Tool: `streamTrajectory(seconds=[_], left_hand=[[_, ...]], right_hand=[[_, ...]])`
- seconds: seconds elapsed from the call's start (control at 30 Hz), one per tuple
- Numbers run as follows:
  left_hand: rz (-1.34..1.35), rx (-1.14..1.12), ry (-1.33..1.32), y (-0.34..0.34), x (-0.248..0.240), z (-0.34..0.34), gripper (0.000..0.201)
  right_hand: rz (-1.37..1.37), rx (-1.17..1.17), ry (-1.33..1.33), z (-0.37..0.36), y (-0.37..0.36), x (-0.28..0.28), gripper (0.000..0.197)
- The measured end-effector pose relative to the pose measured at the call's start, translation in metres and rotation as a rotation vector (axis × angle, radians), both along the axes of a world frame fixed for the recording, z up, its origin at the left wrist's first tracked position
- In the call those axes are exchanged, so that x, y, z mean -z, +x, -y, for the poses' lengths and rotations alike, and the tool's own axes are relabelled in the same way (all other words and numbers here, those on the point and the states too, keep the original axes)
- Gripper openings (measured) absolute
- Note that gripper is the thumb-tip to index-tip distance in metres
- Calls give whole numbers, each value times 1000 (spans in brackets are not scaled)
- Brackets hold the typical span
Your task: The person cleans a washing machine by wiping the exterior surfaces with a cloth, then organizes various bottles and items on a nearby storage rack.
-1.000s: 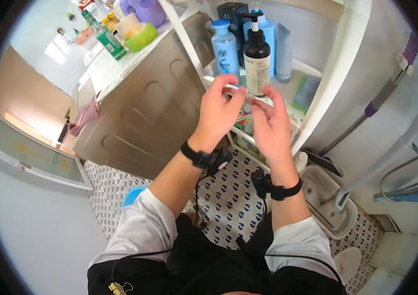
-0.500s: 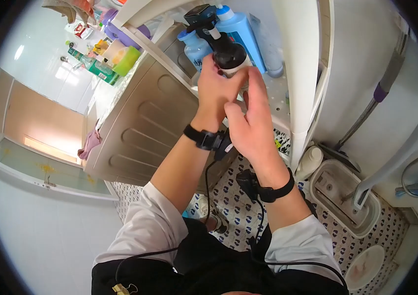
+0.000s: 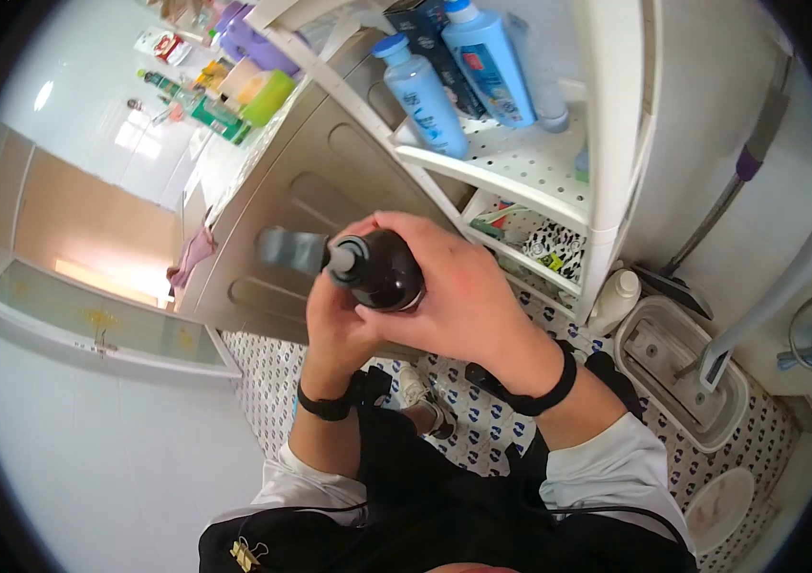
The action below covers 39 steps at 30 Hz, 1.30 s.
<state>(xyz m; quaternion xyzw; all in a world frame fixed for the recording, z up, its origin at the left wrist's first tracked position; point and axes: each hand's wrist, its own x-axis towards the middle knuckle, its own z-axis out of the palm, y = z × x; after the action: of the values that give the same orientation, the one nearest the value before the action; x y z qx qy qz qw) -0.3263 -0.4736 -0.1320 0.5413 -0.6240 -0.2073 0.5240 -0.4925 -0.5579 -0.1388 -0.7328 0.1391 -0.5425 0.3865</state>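
A dark brown pump bottle is held between my two hands, off the shelf and tipped so its top faces me. My left hand is closed round its left side, below the neck. My right hand wraps the bottle's right side, its thumb reaching across the front. The dark pump head, blurred by motion, sticks out to the left over my left fingers. Most of the bottle's lower part is hidden by the hands.
Beyond my hands, a white shelf rack carries a light blue bottle, a larger blue pump bottle and a dark box. A beige cabinet stands left. A grey basin and mop handle are right.
Both hands have drawn the pump bottle off the shelf, toward me and down to the left. My right hand has closed round it. The shelf's other bottles and dark box now show fully.
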Motion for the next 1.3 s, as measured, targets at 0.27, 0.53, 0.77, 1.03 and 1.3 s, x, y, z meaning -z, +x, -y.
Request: streamTrajectory(seconds=[0.27,0.53,0.77,1.03,1.3], left_hand=[[26,-236,333,42,10,-72,96],[609,-27,461,28,36,-60,25],[602,-12,510,19,93,-49,30],[808,45,711,-19,285,-32,22],[849,65,671,3,441,-82,32]], right_hand=[[-431,-185,384,-13,31,116,68],[-780,-508,137,-19,22,145,61],[-1040,-450,36,-9,15,189,49],[-1696,-345,273,-7,19,190,26],[-1600,-398,331,-16,22,196,28]])
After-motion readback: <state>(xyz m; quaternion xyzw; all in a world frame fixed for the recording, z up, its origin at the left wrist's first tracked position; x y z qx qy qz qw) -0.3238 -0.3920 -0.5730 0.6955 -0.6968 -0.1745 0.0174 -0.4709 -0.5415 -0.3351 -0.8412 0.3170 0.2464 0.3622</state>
